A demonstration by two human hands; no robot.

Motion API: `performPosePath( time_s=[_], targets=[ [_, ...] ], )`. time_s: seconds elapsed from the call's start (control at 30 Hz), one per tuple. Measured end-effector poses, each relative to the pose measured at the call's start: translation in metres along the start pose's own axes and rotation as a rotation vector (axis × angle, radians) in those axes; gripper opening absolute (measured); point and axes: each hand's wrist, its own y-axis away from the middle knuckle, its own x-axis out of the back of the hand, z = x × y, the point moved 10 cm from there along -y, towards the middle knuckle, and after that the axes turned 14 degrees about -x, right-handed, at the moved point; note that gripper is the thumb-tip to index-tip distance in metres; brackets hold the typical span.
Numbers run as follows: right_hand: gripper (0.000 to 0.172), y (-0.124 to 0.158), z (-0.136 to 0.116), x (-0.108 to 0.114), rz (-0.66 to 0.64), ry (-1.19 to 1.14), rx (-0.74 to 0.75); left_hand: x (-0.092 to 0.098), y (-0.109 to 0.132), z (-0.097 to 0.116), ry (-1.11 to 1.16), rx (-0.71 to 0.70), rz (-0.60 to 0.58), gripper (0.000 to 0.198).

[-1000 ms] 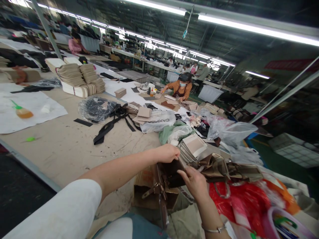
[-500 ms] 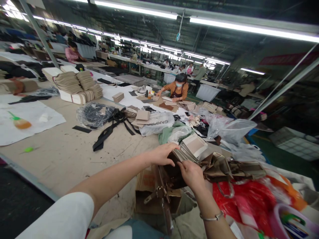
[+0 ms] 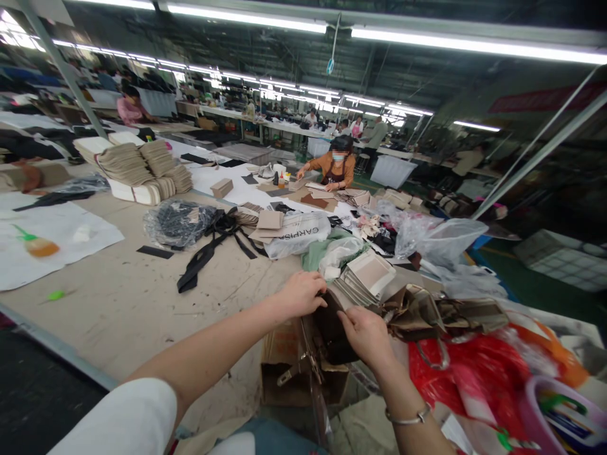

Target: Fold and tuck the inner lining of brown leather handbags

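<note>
My left hand (image 3: 303, 293) and my right hand (image 3: 365, 333) both grip the top edge of a dark brown leather bag (image 3: 327, 338) at the near edge of the worktable (image 3: 118, 297). The fingers of each hand are pinched on its opening. A strap with a metal buckle (image 3: 296, 370) hangs from the bag over a brown cardboard piece (image 3: 284, 373). A silver bracelet circles my right wrist. Just beyond my hands lies a stack of beige leather panels (image 3: 367, 278).
More tan bags (image 3: 441, 316) and a red plastic bag (image 3: 469, 379) lie to the right. Black straps (image 3: 208, 246), bagged parts (image 3: 177, 221), a white printed bag (image 3: 296, 234) and stacked beige pieces (image 3: 137, 164) cover the table. A person in an orange top (image 3: 334, 167) works opposite.
The view has shifted slightly. My hands have stayed on the dark bag, shifting their grip along its top edge; the left hand moved a little left and down.
</note>
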Motion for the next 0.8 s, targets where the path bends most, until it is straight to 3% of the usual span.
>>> performPosePath(
  time_s=[0.13,0.47,0.8],
  targets=[
    [0.038,0.002,0.009,-0.002,0.0,0.015,-0.04,-0.01,-0.009,-0.005,-0.005,0.027,-0.021,0.016],
    [0.032,-0.01,0.01,0.001,-0.053,-0.116,-0.051,-0.006,-0.01,-0.006,-0.017,0.068,-0.003,0.015],
    [0.036,-0.026,-0.002,-0.011,-0.053,0.038,0.015,-0.008,-0.01,-0.004,-0.065,0.064,0.029,0.015]
  ],
)
